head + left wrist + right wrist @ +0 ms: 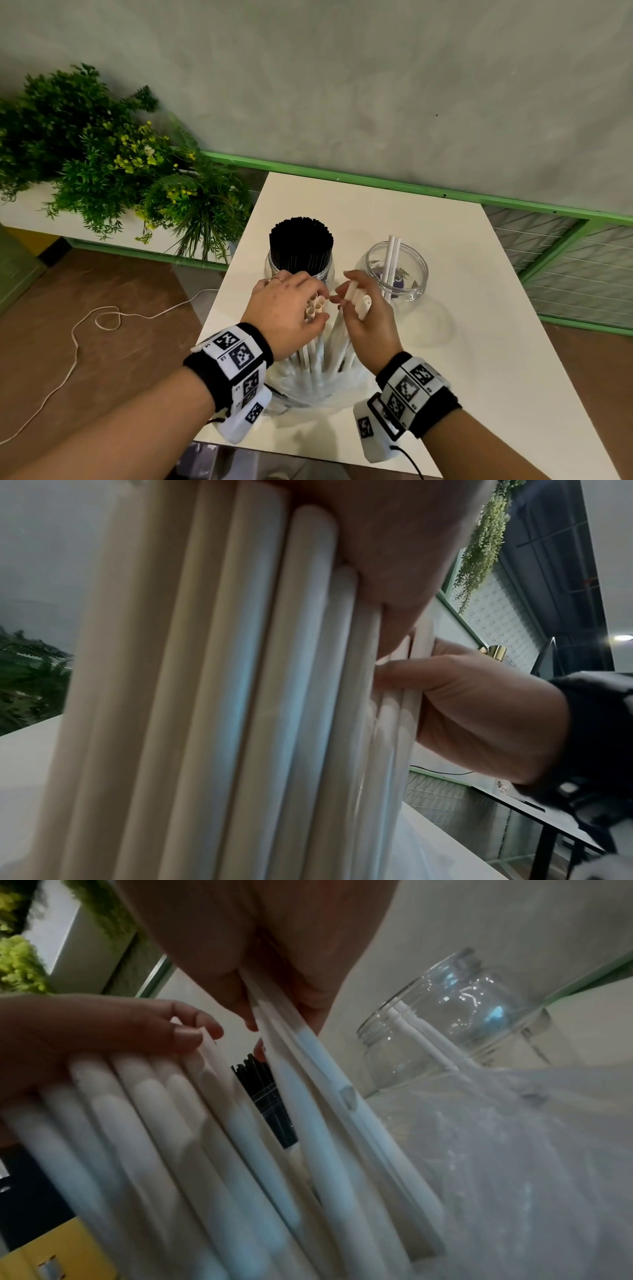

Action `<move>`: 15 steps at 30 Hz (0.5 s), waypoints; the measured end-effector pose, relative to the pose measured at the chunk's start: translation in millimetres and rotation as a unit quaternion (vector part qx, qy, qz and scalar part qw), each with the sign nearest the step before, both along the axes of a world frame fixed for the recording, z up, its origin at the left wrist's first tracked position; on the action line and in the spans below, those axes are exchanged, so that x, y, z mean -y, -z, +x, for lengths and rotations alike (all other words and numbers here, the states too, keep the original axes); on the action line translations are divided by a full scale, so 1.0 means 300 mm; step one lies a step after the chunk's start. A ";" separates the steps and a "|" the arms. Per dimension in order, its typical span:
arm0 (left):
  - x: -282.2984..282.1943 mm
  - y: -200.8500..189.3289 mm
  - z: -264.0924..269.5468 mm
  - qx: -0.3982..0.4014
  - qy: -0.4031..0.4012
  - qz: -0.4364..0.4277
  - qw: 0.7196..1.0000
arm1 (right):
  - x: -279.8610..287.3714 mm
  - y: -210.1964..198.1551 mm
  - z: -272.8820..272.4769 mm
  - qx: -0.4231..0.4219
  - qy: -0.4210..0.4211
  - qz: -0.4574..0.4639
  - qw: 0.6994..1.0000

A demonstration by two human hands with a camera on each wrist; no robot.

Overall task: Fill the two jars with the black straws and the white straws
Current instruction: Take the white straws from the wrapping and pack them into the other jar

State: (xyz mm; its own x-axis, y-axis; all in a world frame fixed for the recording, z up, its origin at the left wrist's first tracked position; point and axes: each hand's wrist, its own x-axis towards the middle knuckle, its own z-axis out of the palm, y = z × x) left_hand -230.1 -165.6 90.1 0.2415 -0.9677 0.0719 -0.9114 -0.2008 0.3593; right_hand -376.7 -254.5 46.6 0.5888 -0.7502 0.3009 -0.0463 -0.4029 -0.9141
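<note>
Both hands hiding white straws' tops

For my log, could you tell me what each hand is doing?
Left hand: gripping a bundle of white straws.
Right hand: gripping a few white straws.

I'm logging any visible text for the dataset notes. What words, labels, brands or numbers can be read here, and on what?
No words or brand names can be read in any view.
Left wristband: black-and-white square marker codes with tiny characters beside them, too small to read.
Right wristband: the same kind of marker codes and tiny characters, too small to read.
Jar of black straws, jar with two white straws, plastic bag of white straws: no visible label.
</note>
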 end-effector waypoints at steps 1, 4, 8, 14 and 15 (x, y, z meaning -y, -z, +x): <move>0.003 -0.001 0.000 -0.001 0.002 0.004 1.000 | -0.001 -0.005 0.000 -0.005 -0.011 0.010 1.000; 0.011 -0.005 -0.003 -0.003 0.002 0.006 1.000 | -0.012 -0.004 -0.001 -0.032 -0.053 0.023 0.998; 0.013 -0.007 -0.006 -0.026 0.003 0.006 1.000 | -0.012 0.002 -0.009 -0.034 -0.077 0.088 0.992; 0.031 -0.011 -0.015 -0.018 0.004 0.012 1.000 | 0.009 0.021 -0.007 -0.037 -0.060 0.073 0.995; 0.035 -0.011 -0.016 -0.014 0.003 0.012 1.000 | 0.012 0.017 -0.009 -0.034 -0.043 0.045 0.997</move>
State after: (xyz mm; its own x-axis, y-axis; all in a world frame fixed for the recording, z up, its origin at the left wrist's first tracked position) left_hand -234.8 -176.2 93.3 0.2365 -0.9707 0.0414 -0.9027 -0.2038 0.3790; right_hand -379.5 -258.1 41.4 0.6690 -0.7182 0.1916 -0.0788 -0.3249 -0.9425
